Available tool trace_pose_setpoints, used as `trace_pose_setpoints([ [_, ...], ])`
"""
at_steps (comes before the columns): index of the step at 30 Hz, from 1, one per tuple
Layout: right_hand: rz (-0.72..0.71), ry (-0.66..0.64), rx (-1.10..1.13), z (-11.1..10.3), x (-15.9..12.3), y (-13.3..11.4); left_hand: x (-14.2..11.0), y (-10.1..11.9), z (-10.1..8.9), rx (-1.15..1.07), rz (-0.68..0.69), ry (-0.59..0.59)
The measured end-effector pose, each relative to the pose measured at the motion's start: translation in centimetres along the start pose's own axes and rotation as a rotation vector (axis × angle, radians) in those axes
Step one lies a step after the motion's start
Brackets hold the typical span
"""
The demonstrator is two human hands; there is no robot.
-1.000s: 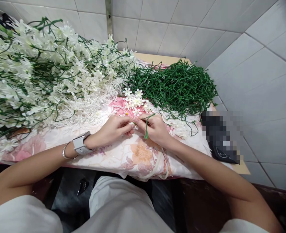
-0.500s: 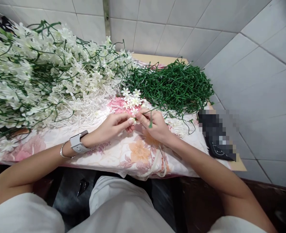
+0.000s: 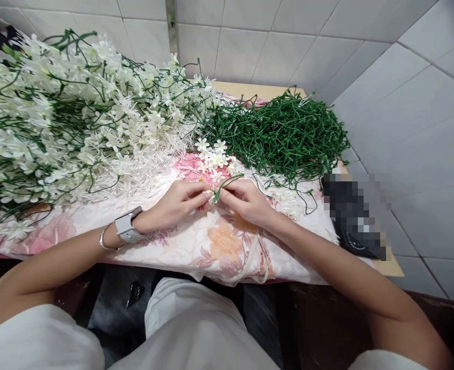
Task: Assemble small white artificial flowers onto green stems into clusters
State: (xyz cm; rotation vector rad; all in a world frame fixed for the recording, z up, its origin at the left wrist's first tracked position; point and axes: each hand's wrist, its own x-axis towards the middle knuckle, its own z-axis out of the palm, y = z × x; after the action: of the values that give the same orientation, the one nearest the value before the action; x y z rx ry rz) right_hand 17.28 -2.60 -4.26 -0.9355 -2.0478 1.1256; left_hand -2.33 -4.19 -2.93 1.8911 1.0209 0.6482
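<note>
Just above the cloth, my left hand (image 3: 182, 201) pinches at a small white artificial flower (image 3: 212, 193), mostly hidden by the fingertips. Close against it, my right hand (image 3: 248, 201) is closed at the fingertips on a green plastic stem (image 3: 229, 184), whose free end curves up to the right. The two hands nearly meet, and the exact join between flower and stem is hard to make out. Right behind the fingers lies a small cluster of loose white blossoms (image 3: 214, 158).
A big heap of stemmed white flowers (image 3: 114, 108) fills the left, with thin white pieces (image 3: 134, 172) along its front. Bare green stems (image 3: 284, 133) are piled back right. A dark, partly pixelated object (image 3: 353, 221) lies right on the floral cloth (image 3: 227, 246). Tiled walls (image 3: 246, 51) bound the table.
The green stem has swung from hanging down over my right hand to pointing up and right, its lower end now at the left fingertips. The view has shifted slightly.
</note>
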Motion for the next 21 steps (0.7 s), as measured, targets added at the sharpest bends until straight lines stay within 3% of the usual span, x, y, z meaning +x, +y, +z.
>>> trace_pose_setpoints([
  [4, -0.053, 0.030, -0.051, 0.5, -0.2, 0.7, 0.0, -0.4, 0.3, 0.067, 0.017, 0.010],
  [13, -0.231, 0.018, -0.261, 1.0, -0.3, 1.0, -0.1, -0.1, 0.9, -0.026, -0.036, -0.006],
  [16, -0.139, 0.032, -0.242, 0.4, -0.3, 0.1, 0.0, -0.1, 0.9, 0.008, -0.063, 0.006],
  [21, 0.051, 0.269, 0.195, -1.4, 0.0, -1.3, 0.3, 0.5, -0.5, 0.102, -0.043, 0.008],
])
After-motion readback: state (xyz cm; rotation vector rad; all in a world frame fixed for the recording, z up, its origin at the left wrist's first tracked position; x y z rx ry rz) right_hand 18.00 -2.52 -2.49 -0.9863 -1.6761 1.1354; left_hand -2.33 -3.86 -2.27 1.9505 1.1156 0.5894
